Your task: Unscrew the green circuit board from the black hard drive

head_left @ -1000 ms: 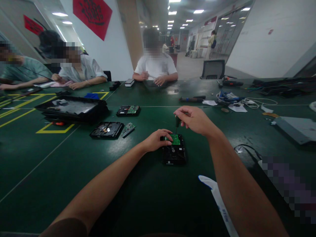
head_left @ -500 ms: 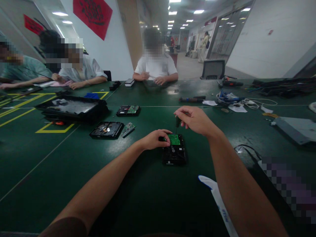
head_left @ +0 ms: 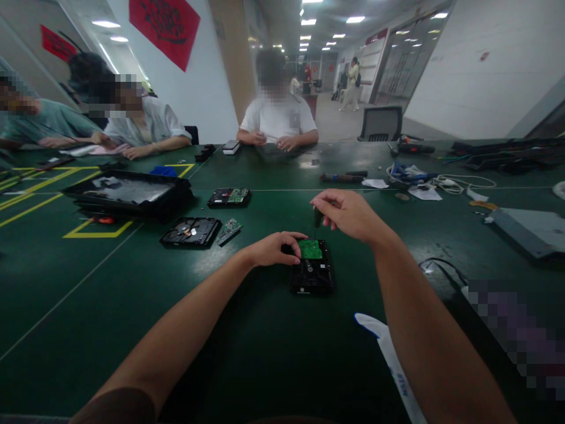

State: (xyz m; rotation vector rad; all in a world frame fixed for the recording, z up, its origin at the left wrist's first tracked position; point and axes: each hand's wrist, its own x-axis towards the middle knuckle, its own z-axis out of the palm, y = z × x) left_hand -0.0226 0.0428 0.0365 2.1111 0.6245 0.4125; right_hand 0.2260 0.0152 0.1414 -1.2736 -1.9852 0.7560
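A black hard drive with a green circuit board on its upper part lies on the dark green table. My left hand grips the drive's upper left side, thumb and fingers curled at the board's edge. Above the drive's far end, my right hand is closed around the dark handle of a screwdriver. Its thin shaft points down at the board's far edge; whether the tip touches a screw is too small to tell.
To the left are an opened drive, a loose circuit board, another drive and a black tray. A white strip lies under my right forearm. People sit across the table.
My left thumb has shifted slightly left, off the green board's face. My right hand and the screwdriver are almost where they were.
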